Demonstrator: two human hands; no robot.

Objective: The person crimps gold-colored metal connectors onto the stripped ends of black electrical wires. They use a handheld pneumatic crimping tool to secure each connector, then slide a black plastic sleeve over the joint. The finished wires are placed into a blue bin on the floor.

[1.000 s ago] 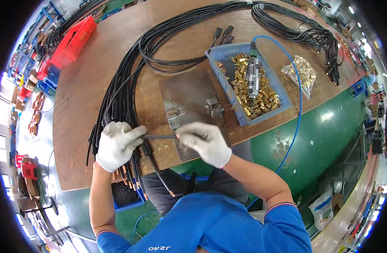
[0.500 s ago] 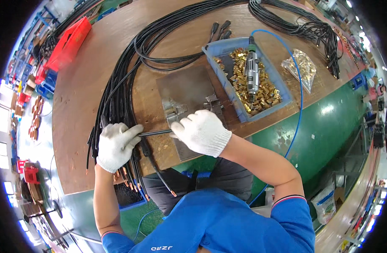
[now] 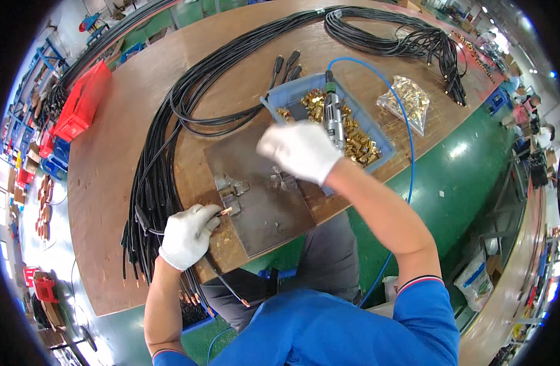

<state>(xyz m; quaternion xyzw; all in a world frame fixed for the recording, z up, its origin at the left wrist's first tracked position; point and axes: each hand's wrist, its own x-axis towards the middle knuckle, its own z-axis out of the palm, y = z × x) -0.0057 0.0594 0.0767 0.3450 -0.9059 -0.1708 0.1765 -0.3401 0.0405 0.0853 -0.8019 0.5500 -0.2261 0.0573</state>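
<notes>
Black cable is pinched in my white-gloved left hand [image 3: 188, 236], its bare copper end [image 3: 227, 211] pointing right beside a small metal clamp fixture [image 3: 232, 194]. The fixture sits on a dark steel plate [image 3: 261, 229] on the table. Above the plate's far part is my right hand [image 3: 301, 149], also gloved and smeared by motion, so its fingers cannot be read. It hangs at the near left side of a blue tray [image 3: 377, 137] of brass fittings [image 3: 360, 143]. A silver air screwdriver [image 3: 333, 116] lies across those fittings.
A thick bundle of black cables [image 3: 155, 165] curves along the wooden table's left and far side. A blue air hose [image 3: 412, 152] loops to the right. Beyond the tray lies a clear bag of brass parts [image 3: 408, 104]. A red bin [image 3: 83, 100] stands far left.
My right hand has let go of the cable and moved up toward the tray. My left hand keeps the cable, whose copper end now shows. The whole view has shifted slightly.
</notes>
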